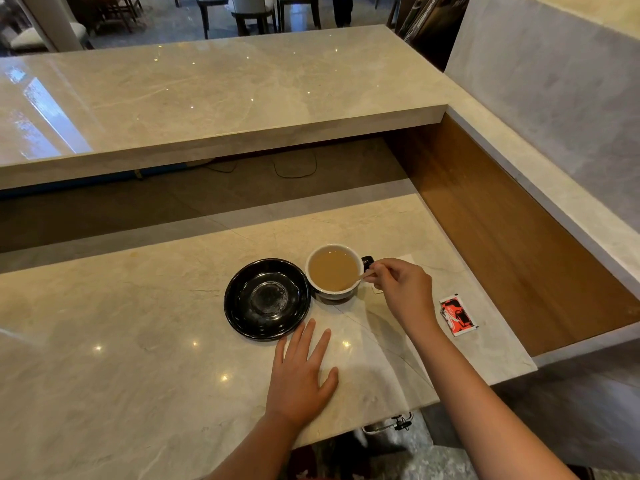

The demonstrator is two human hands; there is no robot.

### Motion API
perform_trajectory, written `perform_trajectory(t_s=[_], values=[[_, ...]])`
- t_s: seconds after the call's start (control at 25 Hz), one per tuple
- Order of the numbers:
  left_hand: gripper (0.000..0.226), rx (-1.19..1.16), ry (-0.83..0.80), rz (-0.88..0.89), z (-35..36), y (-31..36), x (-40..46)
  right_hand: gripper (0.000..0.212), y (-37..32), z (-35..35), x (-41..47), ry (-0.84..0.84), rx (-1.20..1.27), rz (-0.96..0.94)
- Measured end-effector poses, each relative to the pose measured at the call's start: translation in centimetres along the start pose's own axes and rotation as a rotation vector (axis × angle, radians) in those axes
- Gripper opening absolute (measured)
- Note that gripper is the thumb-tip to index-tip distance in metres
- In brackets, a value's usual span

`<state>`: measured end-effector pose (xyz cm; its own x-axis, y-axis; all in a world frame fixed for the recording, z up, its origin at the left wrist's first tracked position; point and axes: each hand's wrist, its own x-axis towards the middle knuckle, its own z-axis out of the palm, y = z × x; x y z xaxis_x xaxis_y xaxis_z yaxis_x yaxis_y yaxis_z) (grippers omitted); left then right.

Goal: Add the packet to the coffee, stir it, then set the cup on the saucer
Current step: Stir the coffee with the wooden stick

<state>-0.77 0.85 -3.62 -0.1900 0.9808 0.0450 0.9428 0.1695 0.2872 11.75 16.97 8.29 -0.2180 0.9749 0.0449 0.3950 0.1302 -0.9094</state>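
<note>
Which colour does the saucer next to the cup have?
The saucer is glossy black, and it stands empty; the head view, the only one, shows it clearly.

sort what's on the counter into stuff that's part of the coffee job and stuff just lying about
Part of the job:
- cup of milky coffee
- wooden stirrer pinched in the right hand
- black saucer, beside the cup
- red packet on the counter
- left hand, flat on the counter

Just lying about:
- cables under the raised ledge
- chairs beyond it
</note>
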Motion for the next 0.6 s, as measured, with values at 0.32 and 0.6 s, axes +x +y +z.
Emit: perform_trajectory(t_s=[0.32, 0.6], values=[[0.061, -0.009, 0.004, 0.008, -0.1, 0.1, 0.1, 0.02, 1.1, -3.9, 0.3, 0.146, 0.249, 0.208], [0.061, -0.016, 0.029, 0.027, -0.2, 0.1, -0.1, 0.019, 1.8, -7.4, -0.6, 0.164, 0.349, 0.118]])
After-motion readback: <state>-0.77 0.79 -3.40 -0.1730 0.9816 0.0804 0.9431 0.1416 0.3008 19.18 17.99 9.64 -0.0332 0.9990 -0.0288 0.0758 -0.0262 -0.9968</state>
